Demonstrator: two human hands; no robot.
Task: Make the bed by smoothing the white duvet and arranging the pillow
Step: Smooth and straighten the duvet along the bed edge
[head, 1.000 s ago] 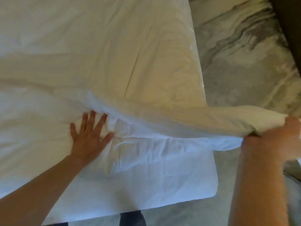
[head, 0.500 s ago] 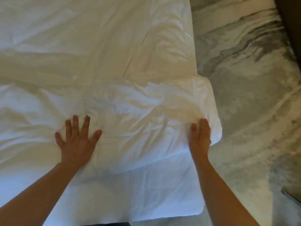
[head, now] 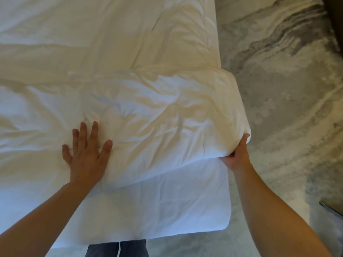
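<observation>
The white duvet lies folded back across the bed, wrinkled, its folded edge running diagonally toward the bed's right side. My left hand rests flat on it with fingers spread, near the middle. My right hand grips the duvet's right corner at the bed's edge, fingers tucked under the fold, thumb on the outside. Below the fold, the white sheet covers the near corner of the mattress. No pillow is in view.
A grey and cream marbled carpet fills the floor to the right of the bed. Dark furniture stands at the top right edge. My dark trouser legs touch the bed's near edge. A dark object's edge shows at far right.
A second ago my right hand held the duvet edge stretched out over the floor. It then laid the fold on the bed, and now grips under the fold's right corner. My left hand stayed flat.
</observation>
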